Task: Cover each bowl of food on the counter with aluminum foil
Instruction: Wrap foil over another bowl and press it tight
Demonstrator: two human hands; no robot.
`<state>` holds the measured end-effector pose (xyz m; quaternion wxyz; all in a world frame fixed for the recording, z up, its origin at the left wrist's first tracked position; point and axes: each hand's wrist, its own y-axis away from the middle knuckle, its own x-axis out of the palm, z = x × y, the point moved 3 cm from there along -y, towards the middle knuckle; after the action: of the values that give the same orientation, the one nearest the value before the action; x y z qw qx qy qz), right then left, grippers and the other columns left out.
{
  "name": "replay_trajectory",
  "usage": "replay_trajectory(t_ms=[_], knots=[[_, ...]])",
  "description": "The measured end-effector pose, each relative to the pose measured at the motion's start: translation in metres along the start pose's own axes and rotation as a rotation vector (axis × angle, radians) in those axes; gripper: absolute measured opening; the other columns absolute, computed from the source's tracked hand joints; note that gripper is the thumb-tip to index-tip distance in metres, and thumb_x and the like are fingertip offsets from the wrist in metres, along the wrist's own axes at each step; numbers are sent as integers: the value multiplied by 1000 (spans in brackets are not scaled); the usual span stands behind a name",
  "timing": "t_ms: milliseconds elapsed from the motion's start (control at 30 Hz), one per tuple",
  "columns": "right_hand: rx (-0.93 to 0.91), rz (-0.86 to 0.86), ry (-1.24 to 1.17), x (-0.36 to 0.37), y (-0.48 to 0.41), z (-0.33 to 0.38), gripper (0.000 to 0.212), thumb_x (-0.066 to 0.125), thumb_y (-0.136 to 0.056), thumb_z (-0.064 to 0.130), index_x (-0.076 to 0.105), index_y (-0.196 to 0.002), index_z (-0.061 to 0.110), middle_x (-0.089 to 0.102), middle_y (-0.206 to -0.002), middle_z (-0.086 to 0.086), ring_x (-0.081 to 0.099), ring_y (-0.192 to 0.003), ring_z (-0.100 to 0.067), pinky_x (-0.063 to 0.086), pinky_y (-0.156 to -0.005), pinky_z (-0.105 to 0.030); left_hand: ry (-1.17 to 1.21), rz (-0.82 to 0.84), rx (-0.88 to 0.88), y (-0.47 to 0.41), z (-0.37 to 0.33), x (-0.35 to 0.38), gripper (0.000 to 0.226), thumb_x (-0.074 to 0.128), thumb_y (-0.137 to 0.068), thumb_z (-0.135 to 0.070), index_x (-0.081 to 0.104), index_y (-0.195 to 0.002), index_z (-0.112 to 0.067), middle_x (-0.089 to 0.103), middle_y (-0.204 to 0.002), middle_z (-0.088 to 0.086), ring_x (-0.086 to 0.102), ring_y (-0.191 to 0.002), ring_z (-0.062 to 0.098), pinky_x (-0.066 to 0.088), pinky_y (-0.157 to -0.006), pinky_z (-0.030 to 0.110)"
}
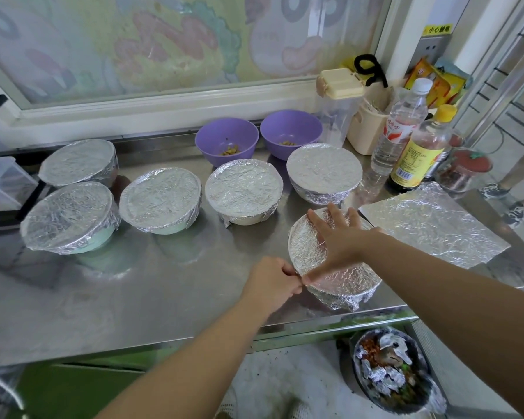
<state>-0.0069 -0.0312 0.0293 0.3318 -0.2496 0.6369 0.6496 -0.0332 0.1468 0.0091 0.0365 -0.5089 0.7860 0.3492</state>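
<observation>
A foil-wrapped bowl (342,279) stands near the counter's front edge. My right hand (338,237) lies flat on its foil top with fingers spread. My left hand (273,282) pinches the foil at the bowl's left rim. Several other foil-covered bowls stand further back, among them bowl (68,217), bowl (161,199), bowl (244,190) and bowl (324,170). Two purple bowls, bowl (226,139) and bowl (291,131), stand uncovered at the back with a little food inside. A loose foil sheet (433,225) lies flat to the right.
The steel counter (152,285) holds bottles (406,137), a clear lidded jug (338,107) and a jar (463,170) at the back right. A bin (390,376) with foil scraps sits on the floor below the front edge. A window frame runs behind the bowls.
</observation>
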Motion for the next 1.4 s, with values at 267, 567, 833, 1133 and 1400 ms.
replay_trajectory(t_ms=[267, 567, 833, 1133, 1400], knots=[[47, -31, -43, 1, 2, 0, 149, 65, -47, 96, -33, -149, 46, -43, -158, 1, -28, -147, -46, 9, -104, -87, 758, 363, -412, 8, -6, -7, 24, 45, -96, 5, 57, -117, 11, 66, -116, 19, 62, -112, 29, 36, -113, 52], [214, -113, 58, -6, 16, -16, 149, 38, -42, 107, -33, -152, 35, -14, -167, -20, 9, -152, -46, 7, -112, -79, 1062, 175, -380, -21, -16, -12, 25, 40, -93, 0, 53, -114, 2, 60, -119, 25, 58, -107, 32, 47, -105, 51], [-16, -65, 17, -4, 3, 0, 153, 68, -45, 94, -33, -149, 44, -43, -157, -2, -33, -145, -43, 2, -104, -87, 831, 19, -178, -37, 2, -1, 48, 35, -94, 16, 50, -136, -2, 61, -128, 17, 62, -115, 34, 50, -102, 48], [5, -26, -10, -2, 1, 2, 152, 68, -47, 93, -32, -150, 43, -41, -159, -1, -31, -146, -44, 4, -103, -88, 611, 99, -293, -38, 17, 6, 37, 51, -92, 0, 69, -118, -19, 63, -85, -2, 45, -68, 5, 33, -58, 20], [6, -22, -30, 0, 0, 1, 152, 68, -46, 93, -33, -149, 44, -42, -158, -1, -32, -146, -43, 3, -103, -87, 812, 156, -419, -39, 25, -8, 14, 57, -96, -10, 65, -90, -20, 50, -56, -6, 40, -44, 5, 31, -40, 14]])
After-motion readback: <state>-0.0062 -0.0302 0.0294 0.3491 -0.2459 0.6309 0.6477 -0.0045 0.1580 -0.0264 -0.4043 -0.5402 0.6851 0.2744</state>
